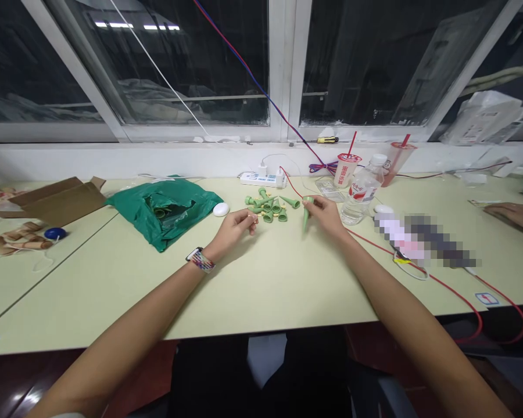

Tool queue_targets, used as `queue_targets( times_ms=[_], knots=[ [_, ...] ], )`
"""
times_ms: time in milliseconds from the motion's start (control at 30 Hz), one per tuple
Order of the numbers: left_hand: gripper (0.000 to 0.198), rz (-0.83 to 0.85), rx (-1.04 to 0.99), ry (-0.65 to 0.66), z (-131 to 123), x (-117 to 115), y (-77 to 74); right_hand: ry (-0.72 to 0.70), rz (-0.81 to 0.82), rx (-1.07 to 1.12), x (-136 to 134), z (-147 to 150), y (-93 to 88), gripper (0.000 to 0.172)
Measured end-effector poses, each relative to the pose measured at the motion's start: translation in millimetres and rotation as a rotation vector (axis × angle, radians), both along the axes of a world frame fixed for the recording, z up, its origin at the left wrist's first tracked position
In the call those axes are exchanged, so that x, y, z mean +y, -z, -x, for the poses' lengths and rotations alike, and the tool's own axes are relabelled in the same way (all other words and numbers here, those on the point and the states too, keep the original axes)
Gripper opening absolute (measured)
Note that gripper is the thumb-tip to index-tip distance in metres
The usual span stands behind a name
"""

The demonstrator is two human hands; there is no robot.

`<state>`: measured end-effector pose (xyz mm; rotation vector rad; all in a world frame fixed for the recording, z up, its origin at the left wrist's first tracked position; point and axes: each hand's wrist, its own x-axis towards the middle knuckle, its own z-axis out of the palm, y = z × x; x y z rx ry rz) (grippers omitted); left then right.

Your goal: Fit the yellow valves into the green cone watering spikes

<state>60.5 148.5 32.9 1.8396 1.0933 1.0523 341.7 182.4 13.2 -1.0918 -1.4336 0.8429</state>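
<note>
Along the pale bench (113, 290), the right hand (325, 215) is closing around a green spike (305, 213), while the left hand (233, 227) is pinching a small pale piece (253, 218), with a heap of spikes (268, 209) lying between them.

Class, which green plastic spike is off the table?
The green plastic spike pinched in the right hand, point down; the other spikes lie heaped on the table.

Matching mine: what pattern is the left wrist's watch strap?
The watch strap has multicoloured stripes, best in the head view.
</note>
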Motion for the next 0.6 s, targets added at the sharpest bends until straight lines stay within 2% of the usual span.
queue_targets(
  times_ms=[100, 200, 367, 467, 600],
  knots=[
    [0.040, -0.083, 0.243, -0.058, 15.3, 3.5, -3.7, 0.010, 0.049, -0.320, 0.4, -10.4, 3.1, 0.040],
    [0.042, -0.185, 0.538, -0.131, 31.9, 7.1, -1.5, 0.037, 0.045, -0.645, -1.7, -14.8, 8.2, 0.042],
    [0.037, -0.295, 1.020, -0.152, 58.3, 9.3, 2.6, 0.060, 0.040, -0.954, -3.9, -20.8, 7.9, 0.027],
    [0.036, -0.293, 1.126, -0.142, 68.1, 9.9, 1.0, 0.120, 0.054, -1.046, -9.0, -21.1, 3.6, 0.026],
    [0.034, -0.275, 1.140, -0.096, 74.7, 10.8, -1.5, 0.248, 0.092, -1.121, -18.8, -15.7, 1.5, 0.038]
  ],
)
